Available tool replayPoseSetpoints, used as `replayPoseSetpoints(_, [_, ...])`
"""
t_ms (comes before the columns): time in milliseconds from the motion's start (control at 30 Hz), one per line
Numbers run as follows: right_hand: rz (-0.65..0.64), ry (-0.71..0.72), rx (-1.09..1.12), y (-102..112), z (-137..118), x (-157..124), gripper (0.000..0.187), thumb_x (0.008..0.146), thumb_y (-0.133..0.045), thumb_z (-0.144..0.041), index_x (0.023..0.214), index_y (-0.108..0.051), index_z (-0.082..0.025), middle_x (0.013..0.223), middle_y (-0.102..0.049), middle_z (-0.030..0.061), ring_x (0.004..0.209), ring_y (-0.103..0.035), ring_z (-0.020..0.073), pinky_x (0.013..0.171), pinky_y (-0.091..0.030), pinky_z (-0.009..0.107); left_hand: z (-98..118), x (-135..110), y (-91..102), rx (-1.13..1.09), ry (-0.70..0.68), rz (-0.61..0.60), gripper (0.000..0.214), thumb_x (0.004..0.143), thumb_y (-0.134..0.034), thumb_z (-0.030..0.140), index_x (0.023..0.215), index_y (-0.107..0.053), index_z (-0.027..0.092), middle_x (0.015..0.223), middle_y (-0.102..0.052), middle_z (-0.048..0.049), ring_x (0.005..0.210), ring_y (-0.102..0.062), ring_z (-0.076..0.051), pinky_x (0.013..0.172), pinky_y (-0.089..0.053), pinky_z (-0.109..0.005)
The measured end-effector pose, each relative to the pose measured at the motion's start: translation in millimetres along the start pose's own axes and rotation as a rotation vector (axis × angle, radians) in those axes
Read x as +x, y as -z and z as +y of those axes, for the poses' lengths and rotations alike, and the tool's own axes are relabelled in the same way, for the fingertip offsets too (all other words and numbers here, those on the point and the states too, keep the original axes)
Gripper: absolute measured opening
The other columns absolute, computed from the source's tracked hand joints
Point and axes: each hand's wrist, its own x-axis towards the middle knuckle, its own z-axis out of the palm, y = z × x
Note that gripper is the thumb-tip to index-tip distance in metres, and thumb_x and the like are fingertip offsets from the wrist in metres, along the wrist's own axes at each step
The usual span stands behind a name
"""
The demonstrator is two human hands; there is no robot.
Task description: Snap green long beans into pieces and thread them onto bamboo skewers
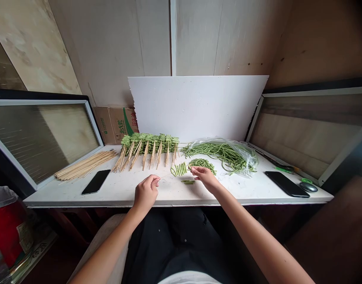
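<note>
My left hand point(147, 190) is closed on the bare end of a thin bamboo skewer. Toward the skewer's far end, a row of short green bean pieces point(179, 169) sits side by side. My right hand point(205, 178) is to the right of that row with thumb and fingertips pinched; a small bit of green shows at the tips, apparently a bean piece. Just behind it lies a pile of cut bean pieces point(206, 164), partly hidden by the fingers. A few loose pieces point(187, 182) lie on the white table between my hands.
Filled bean skewers point(151, 142) are stacked at the back, sticks toward me. Bare skewers point(86, 165) and a phone point(96, 182) lie left. Long uncut beans point(219, 154) spill from a clear bag point(250, 159). Another phone point(286, 184) and a grey mouse-like object point(308, 187) are right.
</note>
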Motion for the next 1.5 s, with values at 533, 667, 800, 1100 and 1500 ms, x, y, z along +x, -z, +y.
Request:
replayPoseSetpoints(533, [-0.178, 0.018, 0.497, -6.0, -14.3, -8.0, 0.026, 0.086, -0.083, -0.039, 0.103, -0.079, -0.020, 0.114, -0.079, 0.0092, 0.110, -0.074, 0.0204, 0.099, -0.059, 0.030, 2.6, 1.8, 3.8, 0.057, 0.041, 0.016, 0.019, 0.097, -0.054, 0.021, 0.092, -0.072, 0.023, 0.076, -0.075, -0.0005, 0.071, -0.070, -0.019, 0.065, -0.045, -0.026])
replayPoseSetpoints(667, [-0.202, 0.025, 0.468, -7.0, -13.3, -9.0, 0.030, 0.086, -0.083, -0.041, 0.107, -0.079, -0.020, 0.120, -0.078, 0.0097, 0.120, -0.071, 0.0213, 0.099, -0.059, 0.026, 4.0, 1.8, 4.0, 0.049, 0.044, 0.016, 0.020, 0.097, -0.053, 0.021, 0.092, -0.072, 0.023, 0.076, -0.075, -0.0009, 0.071, -0.070, -0.019, 0.065, -0.046, -0.026])
replayPoseSetpoints(800, [-0.177, 0.030, 0.420, -8.3, -13.4, -9.1, 0.033, 0.085, -0.082, -0.045, 0.107, -0.079, -0.021, 0.125, -0.076, 0.0101, 0.125, -0.068, 0.0256, 0.099, -0.060, 0.030, 4.2, 1.7, 4.0, 0.047, 0.043, 0.009, 0.020, 0.096, -0.053, 0.020, 0.092, -0.072, 0.024, 0.077, -0.075, -0.0010, 0.072, -0.070, -0.019, 0.065, -0.046, -0.026])
replayPoseSetpoints(1100, [-0.148, 0.042, 0.383, -5.9, -14.8, -9.5, 0.034, 0.081, -0.085, -0.047, 0.102, -0.080, -0.021, 0.120, -0.078, 0.0104, 0.125, -0.068, 0.0270, 0.096, -0.059, 0.031, 3.2, 1.0, 3.6, 0.063, 0.048, 0.004, 0.020, 0.096, -0.054, 0.019, 0.090, -0.073, 0.024, 0.075, -0.075, -0.0004, 0.070, -0.069, -0.019, 0.064, -0.045, -0.025])
replayPoseSetpoints(1500, [-0.116, 0.042, 0.369, -8.9, -16.0, -12.8, 0.036, 0.077, -0.087, -0.049, 0.097, -0.081, -0.019, 0.109, -0.080, 0.0131, 0.115, -0.073, 0.0278, 0.097, -0.057, 0.035, -4.3, -0.6, -0.6, 0.109, 0.014, 0.015, 0.021, 0.094, -0.055, 0.016, 0.088, -0.072, 0.024, 0.073, -0.074, 0.0005, 0.068, -0.069, -0.018, 0.062, -0.042, -0.024])
